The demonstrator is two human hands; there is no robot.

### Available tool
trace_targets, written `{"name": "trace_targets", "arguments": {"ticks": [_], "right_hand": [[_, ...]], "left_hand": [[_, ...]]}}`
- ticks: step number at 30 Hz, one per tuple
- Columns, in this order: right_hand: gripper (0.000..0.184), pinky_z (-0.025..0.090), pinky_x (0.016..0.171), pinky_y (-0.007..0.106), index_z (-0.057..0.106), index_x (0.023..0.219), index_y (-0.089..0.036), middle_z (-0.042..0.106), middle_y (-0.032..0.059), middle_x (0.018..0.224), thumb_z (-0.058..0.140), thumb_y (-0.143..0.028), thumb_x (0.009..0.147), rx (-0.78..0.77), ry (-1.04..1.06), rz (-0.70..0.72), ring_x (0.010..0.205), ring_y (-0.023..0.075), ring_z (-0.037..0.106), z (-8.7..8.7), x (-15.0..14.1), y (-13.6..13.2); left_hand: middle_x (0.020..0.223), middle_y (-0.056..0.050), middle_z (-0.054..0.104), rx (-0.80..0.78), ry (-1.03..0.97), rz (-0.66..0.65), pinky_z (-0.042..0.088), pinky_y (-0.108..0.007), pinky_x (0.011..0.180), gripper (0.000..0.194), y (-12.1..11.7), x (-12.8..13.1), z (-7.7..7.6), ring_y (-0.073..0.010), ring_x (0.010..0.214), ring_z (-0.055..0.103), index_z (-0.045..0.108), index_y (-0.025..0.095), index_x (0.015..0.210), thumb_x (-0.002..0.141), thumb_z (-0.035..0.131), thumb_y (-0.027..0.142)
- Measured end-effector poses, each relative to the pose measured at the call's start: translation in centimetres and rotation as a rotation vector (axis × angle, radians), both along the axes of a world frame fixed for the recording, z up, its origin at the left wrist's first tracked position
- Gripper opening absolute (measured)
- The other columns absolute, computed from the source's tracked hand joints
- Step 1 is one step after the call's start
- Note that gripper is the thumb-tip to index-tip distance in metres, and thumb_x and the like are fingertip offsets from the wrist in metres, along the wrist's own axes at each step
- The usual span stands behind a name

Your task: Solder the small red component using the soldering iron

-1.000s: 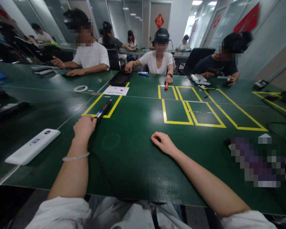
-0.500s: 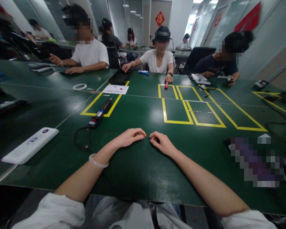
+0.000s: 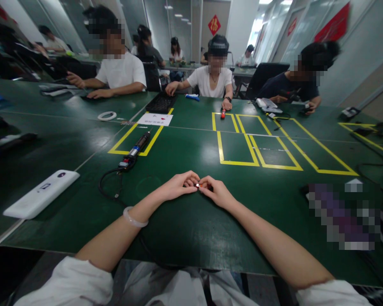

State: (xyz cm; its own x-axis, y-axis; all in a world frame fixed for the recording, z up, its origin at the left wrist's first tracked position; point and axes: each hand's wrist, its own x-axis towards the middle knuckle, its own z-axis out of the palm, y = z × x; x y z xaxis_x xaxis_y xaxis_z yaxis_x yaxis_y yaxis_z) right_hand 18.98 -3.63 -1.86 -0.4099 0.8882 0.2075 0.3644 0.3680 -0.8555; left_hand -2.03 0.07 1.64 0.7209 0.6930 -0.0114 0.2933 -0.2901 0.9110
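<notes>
My left hand (image 3: 179,186) and my right hand (image 3: 216,190) meet over the near middle of the table, fingertips touching or almost so. Between them is a tiny orange-and-white piece (image 3: 198,185), too small to name and partly covered by the fingers. Both hands are closed in a pinch around it. To the left of my left hand lies a corded electric screwdriver (image 3: 135,149), its tip pointing away from me and its black cable curling back towards me.
A white power bank-like box (image 3: 43,193) lies at left. Yellow tape outlines (image 3: 239,162) mark the table ahead. Opposite, a person's hand (image 3: 226,104) is at a red-handled tool (image 3: 223,114), the other at a black tray (image 3: 160,103). A paper sheet (image 3: 155,119) lies nearby.
My left hand has moved slightly right and met my right hand. The small orange-and-white piece now shows between both sets of fingertips. The co-worker's hand at the black tray has shifted slightly.
</notes>
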Motion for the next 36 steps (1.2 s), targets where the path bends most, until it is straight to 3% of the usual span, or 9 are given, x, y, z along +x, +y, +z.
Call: {"name": "trace_targets", "arguments": {"ticks": [6, 12, 18, 22, 27, 29, 31, 34, 36], "right_hand": [[0.022, 0.044, 0.066, 0.024, 0.057, 0.100, -0.018, 0.065, 0.0005, 0.077, 0.054, -0.037, 0.091, -0.104, 0.113, -0.007, 0.069, 0.0131, 0.059, -0.2, 0.2, 0.3], [0.022, 0.045, 0.072, 0.026, 0.057, 0.094, -0.018, 0.068, 0.0022, 0.081, 0.056, -0.039, 0.090, -0.123, 0.155, 0.013, 0.075, 0.0143, 0.061, -0.2, 0.2, 0.4], [0.022, 0.045, 0.071, 0.026, 0.057, 0.092, -0.017, 0.066, 0.0021, 0.079, 0.055, -0.039, 0.091, -0.150, 0.202, 0.017, 0.073, 0.0139, 0.060, -0.6, 0.2, 0.7], [0.024, 0.046, 0.071, 0.026, 0.055, 0.101, -0.018, 0.065, 0.0014, 0.084, 0.063, -0.034, 0.085, -0.114, 0.224, 0.002, 0.075, 0.0134, 0.059, -0.7, 0.2, 0.6], [0.018, 0.047, 0.073, 0.027, 0.056, 0.092, -0.018, 0.063, 0.0014, 0.082, 0.060, -0.035, 0.086, -0.087, 0.148, -0.006, 0.076, 0.0140, 0.059, -0.3, 0.2, 0.4], [0.018, 0.047, 0.072, 0.027, 0.057, 0.091, -0.017, 0.062, 0.0011, 0.081, 0.060, -0.035, 0.086, -0.080, 0.136, -0.018, 0.075, 0.0137, 0.058, -0.2, 0.2, 0.3], [0.018, 0.046, 0.071, 0.026, 0.057, 0.092, -0.017, 0.061, 0.0006, 0.080, 0.060, -0.034, 0.086, -0.077, 0.129, -0.025, 0.073, 0.0132, 0.057, -0.1, 0.2, 0.3], [0.017, 0.046, 0.071, 0.026, 0.058, 0.092, -0.017, 0.060, 0.0003, 0.079, 0.061, -0.032, 0.085, -0.073, 0.120, -0.022, 0.073, 0.0130, 0.057, 0.1, 0.2, 0.3], [0.016, 0.046, 0.071, 0.026, 0.058, 0.091, -0.017, 0.060, 0.0005, 0.079, 0.061, -0.031, 0.085, -0.071, 0.114, -0.019, 0.073, 0.0131, 0.057, 0.2, 0.2, 0.2]], "left_hand": [[0.089, -0.001, 0.065, 0.258, 0.080, 0.069, 0.048, -0.026, 0.079, 0.016, -0.6, 0.4, 0.6, -0.0140, 0.084, 0.063, 0.059, 0.019, 0.096, 0.087, 0.056, 0.030], [0.093, -0.002, 0.068, 0.256, 0.081, 0.048, 0.048, -0.026, 0.081, 0.020, -0.9, 0.6, 0.8, -0.0147, 0.089, 0.065, 0.055, 0.020, 0.104, 0.091, 0.049, 0.034], [0.094, -0.002, 0.068, 0.395, 0.178, 0.042, 0.047, -0.027, 0.080, 0.020, -0.8, 0.6, 0.5, -0.0162, 0.089, 0.065, 0.054, 0.021, 0.105, 0.090, 0.052, 0.034], [0.097, -0.003, 0.067, 0.347, 0.170, 0.059, 0.047, -0.027, 0.081, 0.023, -0.8, 0.5, 0.6, -0.0169, 0.091, 0.065, 0.056, 0.021, 0.104, 0.092, 0.049, 0.039], [0.096, -0.003, 0.068, 0.357, 0.207, 0.046, 0.047, -0.028, 0.083, 0.030, -0.5, 0.2, 1.2, -0.0177, 0.091, 0.064, 0.058, 0.021, 0.105, 0.093, 0.043, 0.044], [0.104, -0.006, 0.067, 0.456, 0.266, 0.137, 0.045, -0.031, 0.088, 0.035, 0.4, -0.8, 1.5, -0.0195, 0.098, 0.062, 0.058, 0.020, 0.110, 0.094, 0.040, 0.046], [0.116, -0.009, 0.063, 0.596, 0.380, 0.315, 0.042, -0.037, 0.097, 0.040, 1.8, -2.7, 1.5, -0.0231, 0.109, 0.057, 0.056, 0.019, 0.119, 0.093, 0.040, 0.046], [0.136, -0.016, 0.049, 0.772, 0.628, 0.652, 0.033, -0.046, 0.106, 0.053, 4.2, -7.3, 1.2, -0.0313, 0.126, 0.044, 0.046, 0.014, 0.132, 0.090, 0.046, 0.045], [0.144, -0.021, 0.038, 0.781, 0.793, 0.837, 0.031, -0.050, 0.106, 0.066, 5.5, -10.9, 0.9, -0.0377, 0.131, 0.037, 0.041, 0.010, 0.136, 0.084, 0.055, 0.047]]}}
